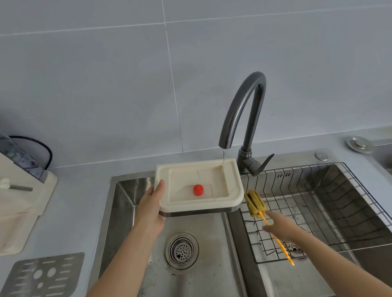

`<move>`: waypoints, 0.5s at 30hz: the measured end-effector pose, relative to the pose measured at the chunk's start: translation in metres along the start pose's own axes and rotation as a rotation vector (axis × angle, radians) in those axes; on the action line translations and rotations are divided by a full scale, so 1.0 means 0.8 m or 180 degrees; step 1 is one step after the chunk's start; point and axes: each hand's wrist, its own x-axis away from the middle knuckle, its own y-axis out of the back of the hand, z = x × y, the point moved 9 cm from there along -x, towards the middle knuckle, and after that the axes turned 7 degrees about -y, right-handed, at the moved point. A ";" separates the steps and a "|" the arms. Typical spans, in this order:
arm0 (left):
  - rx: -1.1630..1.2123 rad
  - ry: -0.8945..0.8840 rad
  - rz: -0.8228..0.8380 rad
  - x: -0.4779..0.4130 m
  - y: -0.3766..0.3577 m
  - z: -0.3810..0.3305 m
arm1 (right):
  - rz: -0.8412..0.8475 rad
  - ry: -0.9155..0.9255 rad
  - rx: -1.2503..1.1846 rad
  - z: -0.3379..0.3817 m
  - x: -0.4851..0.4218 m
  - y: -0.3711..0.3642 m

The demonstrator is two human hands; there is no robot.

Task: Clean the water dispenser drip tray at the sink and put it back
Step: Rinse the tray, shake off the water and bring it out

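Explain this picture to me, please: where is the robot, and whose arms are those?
There is no robot here. A person wears a wide-angle camera on the head, so you look down along their own arms at a kitchen sink. The left hand grips a cream drip tray by its edge, under a thin stream from the dark faucet; a small red knob sits inside it. The right hand lies over the orange handle of a yellow sponge brush above the wire basket; whether it grips it is unclear. On the counter to the left are a slotted metal plate and the water dispenser.
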 end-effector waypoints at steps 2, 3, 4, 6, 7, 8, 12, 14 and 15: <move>-0.0011 -0.0008 0.0000 0.000 -0.001 0.000 | -0.0033 0.0204 -0.0228 0.020 0.015 0.022; -0.0018 -0.0018 -0.0003 -0.001 -0.001 0.000 | -0.0027 0.0280 -0.0353 0.031 0.024 0.033; -0.0026 -0.0031 -0.0004 -0.001 -0.001 0.000 | -0.0018 0.0329 -0.0505 0.039 0.030 0.042; -0.0031 -0.0064 0.0027 -0.001 -0.002 -0.001 | -0.0007 0.0439 -0.0939 0.053 0.039 0.059; -0.0028 -0.0075 0.0048 -0.002 -0.004 -0.001 | 0.0005 0.0483 -0.1195 0.058 0.042 0.066; -0.0028 -0.0085 0.0068 -0.002 -0.005 -0.001 | 0.0024 0.0517 -0.1430 0.063 0.043 0.070; -0.0069 -0.0150 0.0185 -0.006 -0.013 -0.002 | 0.0290 0.0685 -0.2036 0.085 0.049 0.070; -0.0066 -0.0160 0.0239 -0.009 -0.018 -0.001 | 0.0412 0.0774 -0.2254 0.095 0.049 0.067; -0.0065 -0.0163 0.0249 -0.010 -0.020 -0.001 | 0.0471 0.0810 -0.2401 0.100 0.049 0.067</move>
